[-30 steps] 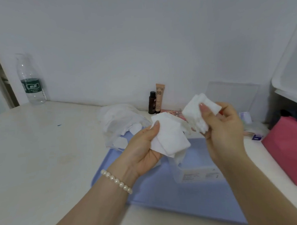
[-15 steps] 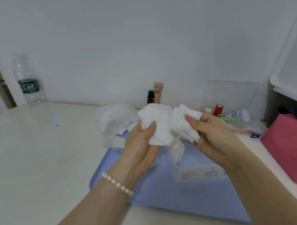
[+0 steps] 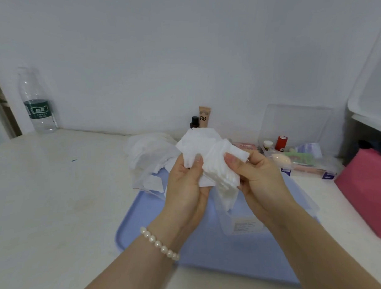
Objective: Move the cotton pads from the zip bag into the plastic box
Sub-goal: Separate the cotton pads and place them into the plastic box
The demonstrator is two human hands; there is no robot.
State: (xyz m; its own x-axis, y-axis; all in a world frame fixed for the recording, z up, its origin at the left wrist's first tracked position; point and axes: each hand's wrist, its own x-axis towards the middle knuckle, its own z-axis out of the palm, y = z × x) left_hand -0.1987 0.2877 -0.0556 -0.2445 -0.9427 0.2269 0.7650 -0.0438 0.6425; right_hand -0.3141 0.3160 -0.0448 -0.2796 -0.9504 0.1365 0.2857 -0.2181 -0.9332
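Both hands hold a bundle of white square cotton pads (image 3: 209,158) in the air above the tray. My left hand (image 3: 186,187) grips the flatter pads with its thumb on top. My right hand (image 3: 257,181) pinches the fanned stack beside them, thumb pressed on the pads. Below the hands stands the clear plastic box (image 3: 244,224) with a label on its front; a few pads hang down into its opening. The crumpled clear zip bag (image 3: 149,158), with white pads still inside, lies left of the hands at the tray's far corner.
A blue tray (image 3: 202,252) carries the box. A water bottle (image 3: 37,102) stands far left. A BB cream tube (image 3: 204,116) and a dark bottle (image 3: 194,122) stand by the wall. A clear organiser (image 3: 293,149) with cosmetics and a pink bag (image 3: 368,190) sit at the right.
My right hand brought its stack of pads leftwards and down against the pads in my left hand. The two bundles, apart a second ago, now touch and overlap.
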